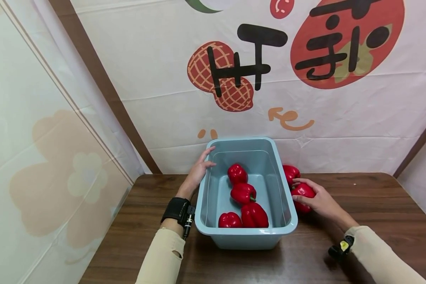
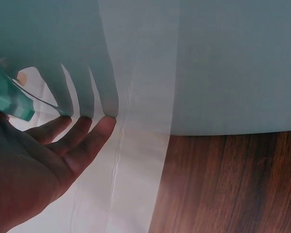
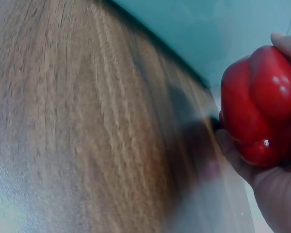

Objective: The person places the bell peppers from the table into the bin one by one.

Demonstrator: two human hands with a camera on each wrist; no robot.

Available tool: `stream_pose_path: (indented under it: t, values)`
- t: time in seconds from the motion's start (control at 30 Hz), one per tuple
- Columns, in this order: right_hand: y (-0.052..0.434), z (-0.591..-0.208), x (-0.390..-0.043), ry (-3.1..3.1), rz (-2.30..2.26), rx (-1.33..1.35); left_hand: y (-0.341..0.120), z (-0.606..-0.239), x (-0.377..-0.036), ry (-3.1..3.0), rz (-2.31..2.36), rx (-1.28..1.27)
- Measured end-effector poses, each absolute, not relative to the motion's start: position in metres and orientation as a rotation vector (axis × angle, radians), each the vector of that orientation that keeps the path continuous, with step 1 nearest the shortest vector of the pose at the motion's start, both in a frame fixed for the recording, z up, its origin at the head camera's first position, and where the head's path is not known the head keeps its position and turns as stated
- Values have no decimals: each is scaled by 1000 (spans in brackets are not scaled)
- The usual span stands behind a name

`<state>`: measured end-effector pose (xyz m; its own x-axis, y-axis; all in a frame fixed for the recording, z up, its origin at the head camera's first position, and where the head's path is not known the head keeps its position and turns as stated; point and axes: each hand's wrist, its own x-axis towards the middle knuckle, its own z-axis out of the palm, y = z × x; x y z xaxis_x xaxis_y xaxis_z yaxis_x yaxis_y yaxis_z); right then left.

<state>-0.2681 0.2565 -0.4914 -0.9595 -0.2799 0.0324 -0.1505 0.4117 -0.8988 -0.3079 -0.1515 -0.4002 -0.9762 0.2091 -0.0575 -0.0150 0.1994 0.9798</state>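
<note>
A light blue plastic bin [image 1: 246, 231] stands on the wooden table with several red bell peppers [image 1: 254, 216] inside. My left hand [image 1: 197, 172] holds its left rim, thumb over the edge; in the left wrist view three fingertips [image 2: 109, 122] press against the outer wall. To the right of the bin, my right hand [image 1: 324, 202] grips a red bell pepper [image 3: 254, 104] between thumb and fingers, close beside the bin's wall. Another red bell pepper [image 1: 290, 172] lies just behind it, partly hidden by the bin and the held pepper.
The brown wooden table [image 1: 358, 197] reaches out on both sides of the bin. Behind it hangs a white printed cloth [image 1: 156, 90], near the bin's far end. A second cloth panel [image 1: 49, 157] closes off the left side.
</note>
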Motion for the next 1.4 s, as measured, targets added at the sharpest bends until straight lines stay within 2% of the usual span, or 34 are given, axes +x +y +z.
stream_pose_path:
  t: [1.4]
  values:
    - [259,-430,-250,2658,-1549,-531,-152,-401,-306,2279,1900,191]
